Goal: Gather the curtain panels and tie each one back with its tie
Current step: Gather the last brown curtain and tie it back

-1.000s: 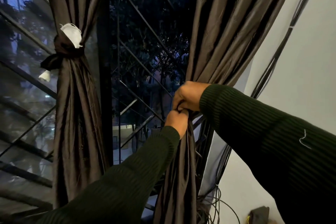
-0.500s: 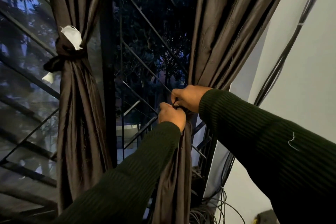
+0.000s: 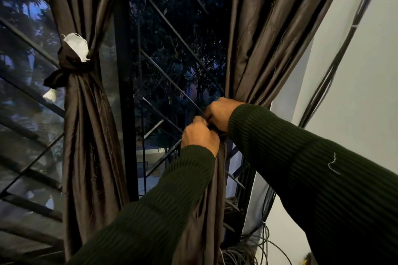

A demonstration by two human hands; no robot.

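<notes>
Both hands meet at the waist of the gathered brown satin right curtain panel [image 3: 267, 34], whose long axis runs twelve to six. Left hand [image 3: 199, 134] and right hand [image 3: 219, 113] pinch the dark tie, mostly hidden.

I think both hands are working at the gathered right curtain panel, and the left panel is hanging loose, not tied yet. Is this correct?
Not quite. The head view shows the left panel already tied back with its tie. The rest holds: the left hand and right hand both work at the gathered right panel.
</notes>
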